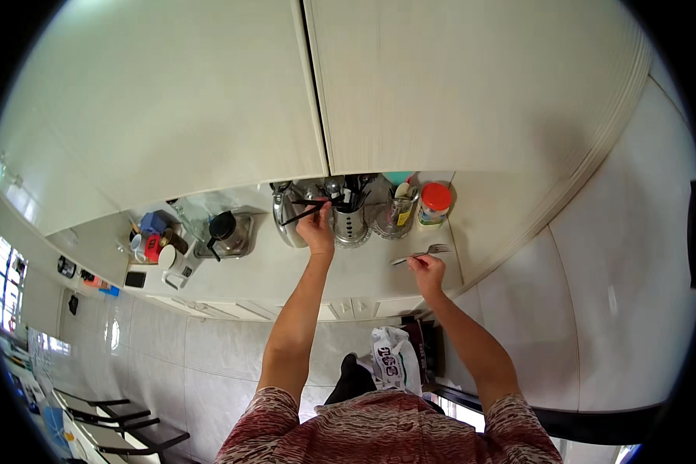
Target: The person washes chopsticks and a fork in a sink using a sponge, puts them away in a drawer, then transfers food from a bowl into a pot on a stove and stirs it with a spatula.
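My left hand [316,232] is closed on several dark, thin utensils [304,213], held just left of a perforated metal utensil holder [350,225] with black utensils standing in it. My right hand [428,271] grips a metal fork [438,249] by its handle above the white counter, its tines pointing right. Between and behind my hands, a glass jar [399,211] with spoons stands on a glass dish. To its right is a jar with a red lid [435,197]. A shiny metal jug [285,214] stands left of my left hand, partly hidden.
White cabinet doors [209,98] hang over the counter's back. Left along the counter [267,272] are a coffee pot [226,229] on a metal tray, a white pitcher [174,261] and mugs. A plastic bag [391,354] stands on the floor below. Dark chair parts [127,417] show at lower left.
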Demonstrator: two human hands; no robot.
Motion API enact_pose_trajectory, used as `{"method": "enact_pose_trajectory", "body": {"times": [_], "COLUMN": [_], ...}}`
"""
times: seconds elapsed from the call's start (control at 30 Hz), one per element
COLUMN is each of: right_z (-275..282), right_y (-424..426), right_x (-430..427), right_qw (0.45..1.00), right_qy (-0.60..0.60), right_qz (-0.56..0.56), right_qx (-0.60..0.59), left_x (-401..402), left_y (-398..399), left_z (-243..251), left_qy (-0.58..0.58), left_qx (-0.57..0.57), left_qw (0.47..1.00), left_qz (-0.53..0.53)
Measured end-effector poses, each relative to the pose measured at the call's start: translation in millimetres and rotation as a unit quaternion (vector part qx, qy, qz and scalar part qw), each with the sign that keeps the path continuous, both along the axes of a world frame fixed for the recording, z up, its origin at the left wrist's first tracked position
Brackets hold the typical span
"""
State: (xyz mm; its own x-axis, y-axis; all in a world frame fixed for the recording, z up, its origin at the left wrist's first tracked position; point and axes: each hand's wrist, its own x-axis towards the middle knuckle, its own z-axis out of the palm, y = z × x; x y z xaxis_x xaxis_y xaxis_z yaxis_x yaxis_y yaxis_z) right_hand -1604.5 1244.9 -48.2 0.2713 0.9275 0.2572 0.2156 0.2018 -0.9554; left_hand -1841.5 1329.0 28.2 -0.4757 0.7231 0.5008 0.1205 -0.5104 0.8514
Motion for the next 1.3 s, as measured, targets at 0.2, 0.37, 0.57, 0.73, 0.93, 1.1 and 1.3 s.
{"method": "enact_pose_trajectory", "body": {"times": [0.2, 0.37, 0.57, 0.73, 0.93, 1.1, 1.3], "right_z": [4, 6, 15, 10, 22, 1, -62], "right_y": [37, 84, 124, 141, 154, 173, 194], "right_x": [4, 7, 23, 30, -2, 3, 33], "right_qw": [0.998, 0.994, 0.969, 0.962, 0.943, 0.949, 0.967], "right_qy": [-0.05, -0.048, -0.163, -0.192, -0.212, -0.173, -0.092], "right_qz": [-0.041, -0.099, -0.156, -0.187, -0.21, -0.2, -0.194], "right_qx": [0.018, 0.027, 0.099, 0.051, 0.147, 0.173, 0.139], "left_x": [6, -7, 5, 21, 4, -1, 18], "left_y": [16, 33, 52, 54, 60, 47, 4], "left_z": [-12, -25, -17, -9, -59, -65, -60], "left_qy": [0.038, 0.248, 0.38, 0.431, 0.303, 0.331, 0.324], "left_qx": [-0.046, -0.015, -0.008, 0.028, -0.079, -0.076, -0.08], "left_qw": [0.998, 0.967, 0.923, 0.9, 0.95, 0.94, 0.942], "left_qz": [-0.027, 0.049, 0.067, 0.058, 0.018, 0.0, -0.048]}}
